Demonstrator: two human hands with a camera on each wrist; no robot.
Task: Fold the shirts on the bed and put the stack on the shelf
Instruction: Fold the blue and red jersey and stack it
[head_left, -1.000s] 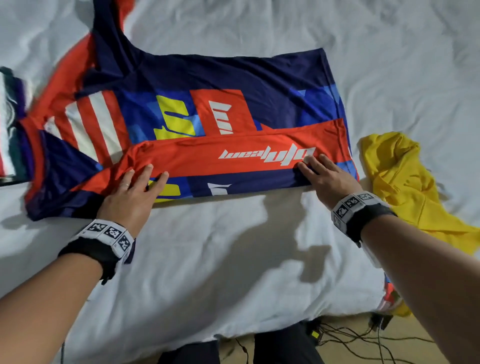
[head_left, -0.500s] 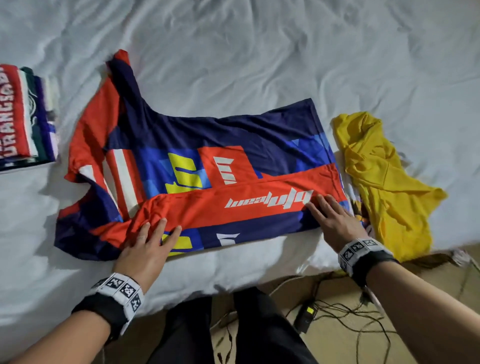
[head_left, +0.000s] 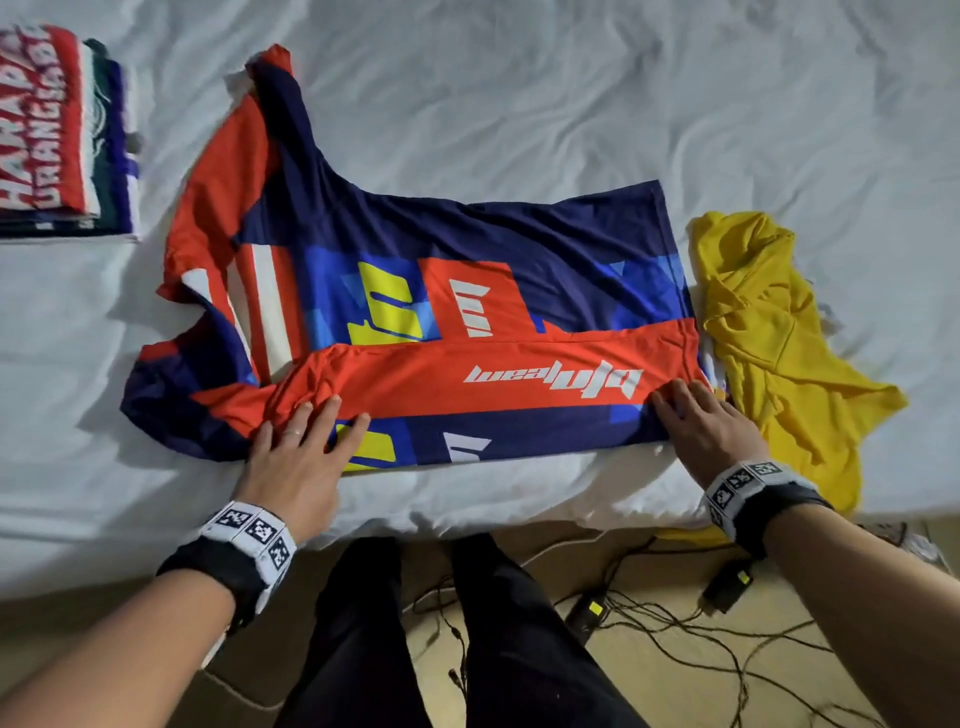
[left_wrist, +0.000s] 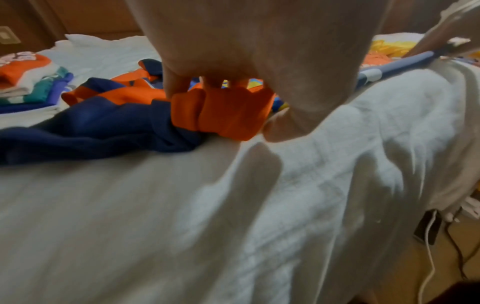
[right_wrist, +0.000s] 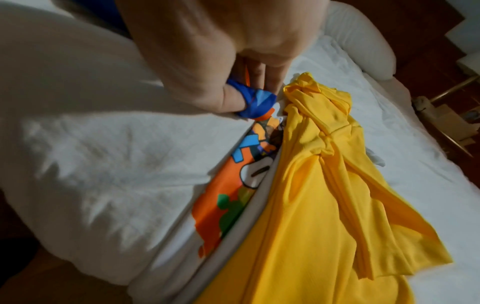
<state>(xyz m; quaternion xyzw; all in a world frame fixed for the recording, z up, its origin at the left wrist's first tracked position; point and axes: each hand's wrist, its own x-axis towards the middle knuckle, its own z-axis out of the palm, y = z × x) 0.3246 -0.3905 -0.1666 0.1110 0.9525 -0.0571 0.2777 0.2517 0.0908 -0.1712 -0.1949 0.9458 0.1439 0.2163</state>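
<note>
Both hands have kept their places on the jersey while the view has pulled back toward the bed's near edge, so the person's legs and the floor cables now show below the mattress. On the white bed (head_left: 519, 104) the navy, red and blue jersey (head_left: 467, 249) lies spread sideways, its near long edge already turned over in a red band. At one end of that band the left hand (head_left: 296, 462) has its fingers (left_wrist: 179, 86) on top and the thumb tucked under the bunched red cloth, a narrow grip holding the fold near the sleeve. At the other end the right hand (head_left: 706, 431) pinches the blue hem corner (right_wrist: 257, 102) between thumb and fingers, also a narrow grip closed on the jersey. To do this fold well, I would keep both grips level and the cloth between them taut, so the crease runs straight from one grip to the other. Beyond the left grip the sleeve lies rumpled and probably needs smoothing before the next fold. Just beside the right grip sits the crumpled yellow shirt (head_left: 779, 338), not yet folded, and it should not get caught in the fold. Well away past the left grip waits the folded stack (head_left: 57, 130).
</note>
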